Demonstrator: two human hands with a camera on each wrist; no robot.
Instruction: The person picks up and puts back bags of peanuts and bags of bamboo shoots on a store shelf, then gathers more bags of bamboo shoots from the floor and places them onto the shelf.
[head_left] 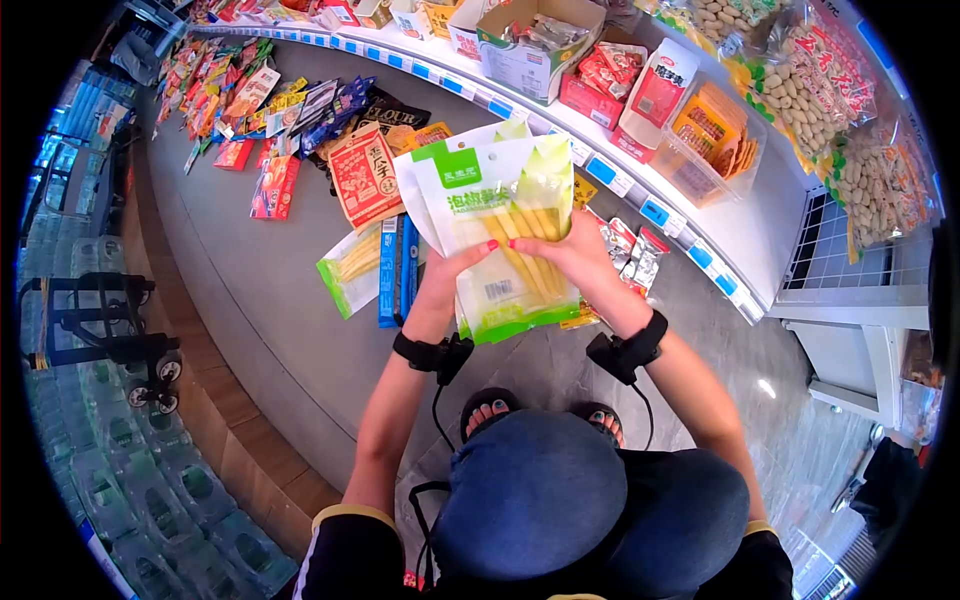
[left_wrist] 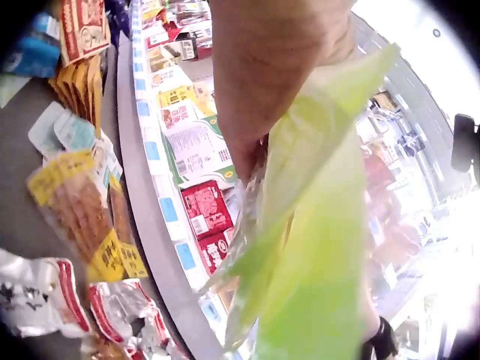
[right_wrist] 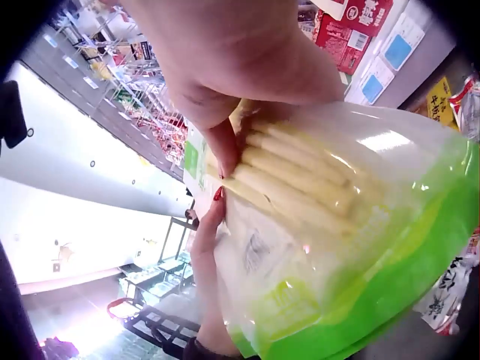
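Hands (head_left: 580, 248) grip green-and-white bag (head_left: 480, 205); packets (head_left: 275, 188) strewn across grey floor (head_left: 260, 290) beside stocked shelf (head_left: 768, 232).

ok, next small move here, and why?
I'd probably lower the green-and-white bag toward the similar packet on the floor: left grip and right grip hold it raised, and both packs show green edges and yellowish sticks.

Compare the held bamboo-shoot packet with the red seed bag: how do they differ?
The left hand and right hand hold the bamboo-shoot packet; the red seed bag lies among other packages. The packet is mainly green and white, the bag red and cream. Both carry printing.
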